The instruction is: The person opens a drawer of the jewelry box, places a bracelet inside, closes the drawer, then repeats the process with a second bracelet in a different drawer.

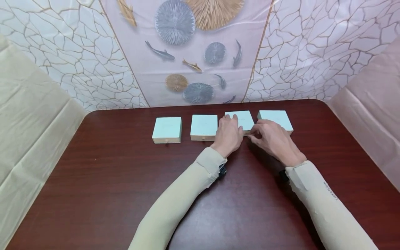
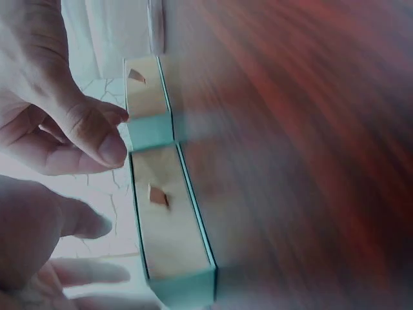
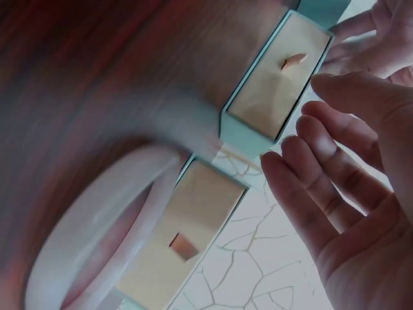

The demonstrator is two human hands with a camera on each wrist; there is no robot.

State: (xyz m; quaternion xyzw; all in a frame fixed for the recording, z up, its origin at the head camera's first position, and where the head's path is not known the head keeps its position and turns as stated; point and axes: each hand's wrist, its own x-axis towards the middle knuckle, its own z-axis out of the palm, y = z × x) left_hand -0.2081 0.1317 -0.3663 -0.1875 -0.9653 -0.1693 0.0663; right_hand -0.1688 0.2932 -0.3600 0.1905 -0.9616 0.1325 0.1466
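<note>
A pale mint box (image 1: 245,119), third from the left in a row, has a tan drawer front (image 3: 281,84) with a small tab (image 3: 293,61); the drawer is shut. My left hand (image 1: 228,135) lies over its top left part, fingers extended. Close to its front right corner is my right hand (image 1: 275,140), thumb and fingers loosely bent with nothing visible in them. Whether the right thumb touches the box I cannot tell. The right hand partly hides the rightmost mint box (image 1: 276,117), whose own tab (image 3: 184,247) shows in the right wrist view.
Two similar boxes, the leftmost (image 1: 168,127) and the second (image 1: 204,125), stand farther left on the dark red-brown table (image 1: 109,180). Patterned cloth (image 1: 200,69) hangs behind. A pale loop (image 3: 97,226) crosses the lower left of the right wrist view.
</note>
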